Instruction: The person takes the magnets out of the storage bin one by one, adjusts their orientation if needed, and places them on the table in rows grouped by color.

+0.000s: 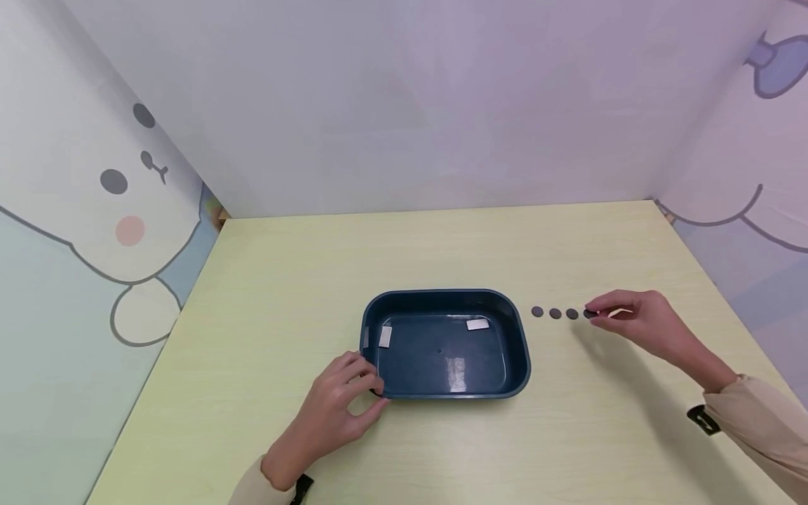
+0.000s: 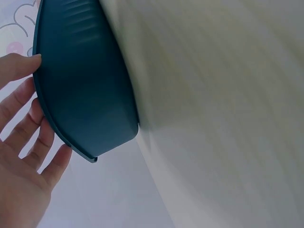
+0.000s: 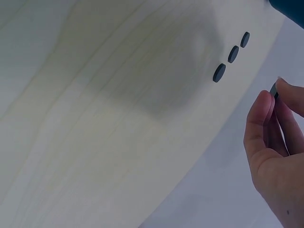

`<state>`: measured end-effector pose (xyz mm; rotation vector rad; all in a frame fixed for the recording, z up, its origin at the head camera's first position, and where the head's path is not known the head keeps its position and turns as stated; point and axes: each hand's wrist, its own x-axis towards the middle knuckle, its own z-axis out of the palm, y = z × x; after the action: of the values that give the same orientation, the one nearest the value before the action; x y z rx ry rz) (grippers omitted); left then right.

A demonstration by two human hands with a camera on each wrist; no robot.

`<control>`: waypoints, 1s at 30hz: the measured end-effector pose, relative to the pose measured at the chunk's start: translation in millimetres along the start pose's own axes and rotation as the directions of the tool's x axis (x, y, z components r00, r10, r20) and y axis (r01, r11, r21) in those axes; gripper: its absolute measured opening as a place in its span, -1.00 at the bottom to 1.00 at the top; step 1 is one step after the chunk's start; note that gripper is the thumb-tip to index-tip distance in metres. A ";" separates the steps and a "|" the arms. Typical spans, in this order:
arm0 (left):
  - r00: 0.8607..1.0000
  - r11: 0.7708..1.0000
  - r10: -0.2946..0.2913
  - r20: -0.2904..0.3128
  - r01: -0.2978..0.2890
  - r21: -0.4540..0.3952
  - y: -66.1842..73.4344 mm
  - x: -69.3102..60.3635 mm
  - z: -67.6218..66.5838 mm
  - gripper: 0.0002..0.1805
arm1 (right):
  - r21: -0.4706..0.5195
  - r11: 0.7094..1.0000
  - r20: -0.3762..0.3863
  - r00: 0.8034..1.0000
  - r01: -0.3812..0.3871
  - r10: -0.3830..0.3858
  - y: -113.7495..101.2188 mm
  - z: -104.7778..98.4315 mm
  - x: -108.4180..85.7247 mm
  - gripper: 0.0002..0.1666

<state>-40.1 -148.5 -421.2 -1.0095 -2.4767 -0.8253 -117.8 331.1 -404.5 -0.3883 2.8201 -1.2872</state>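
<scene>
A dark blue plastic basin (image 1: 440, 344) stands on the table, with two small white rectangles (image 1: 477, 324) inside. At its near left corner, my left hand (image 1: 337, 400) holds the rim between thumb and fingers; the left wrist view shows the fingertips along the rim and the outer wall (image 2: 85, 71). To the right of the basin, my right hand (image 1: 640, 322) pinches a small dark round disc (image 3: 274, 90) between thumb and fingers, above the table. Three similar discs (image 1: 555, 313) lie in a row between the basin and that hand.
The pale wooden table (image 1: 284, 280) reaches back to a plain whitish wall panel (image 1: 429, 126). Panels with cartoon drawings (image 1: 126, 196) border the left and right sides.
</scene>
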 end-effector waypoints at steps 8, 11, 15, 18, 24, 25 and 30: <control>1.000 1.000 0.001 -0.004 -0.001 0.005 -0.7 -1.2 0.2 -0.81 | -0.006 1.000 -0.005 1.000 -0.009 0.009 7.9 2.9 1.9 -0.76; 1.000 1.000 -0.002 -0.002 0.002 0.002 -0.9 -1.4 0.5 -0.81 | -0.016 0.999 -0.010 1.000 -0.027 0.027 11.7 4.3 2.3 -0.76; 1.000 1.000 -0.005 0.001 0.005 -0.006 -0.7 -1.5 0.6 -0.81 | -0.047 0.998 -0.012 0.999 -0.044 0.044 16.9 4.9 2.3 -0.74; 1.000 1.000 -0.006 0.000 0.006 -0.007 -0.4 -1.5 0.5 -0.82 | -0.069 0.997 -0.010 0.999 -0.043 0.043 20.1 4.4 2.1 -0.74; 1.000 1.000 -0.003 -0.001 0.003 -0.008 -0.1 -1.3 0.1 -0.82 | -0.100 0.993 -0.009 0.998 -0.059 0.058 24.0 3.4 2.6 -0.75; 1.000 1.000 -0.002 -0.001 0.002 -0.008 -0.2 -1.2 -0.1 -0.82 | -0.104 0.993 -0.009 0.998 -0.063 0.063 24.4 3.4 2.7 -0.75; 1.000 1.000 0.004 -0.001 -0.004 -0.006 -0.7 0.1 -0.5 -0.82 | -0.126 0.989 -0.008 0.997 -0.073 0.072 27.0 4.2 4.5 -0.76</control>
<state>-40.6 -149.1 -421.0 -1.0155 -2.4715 -0.8328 -127.6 343.9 -427.0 -0.2832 2.8982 -1.1014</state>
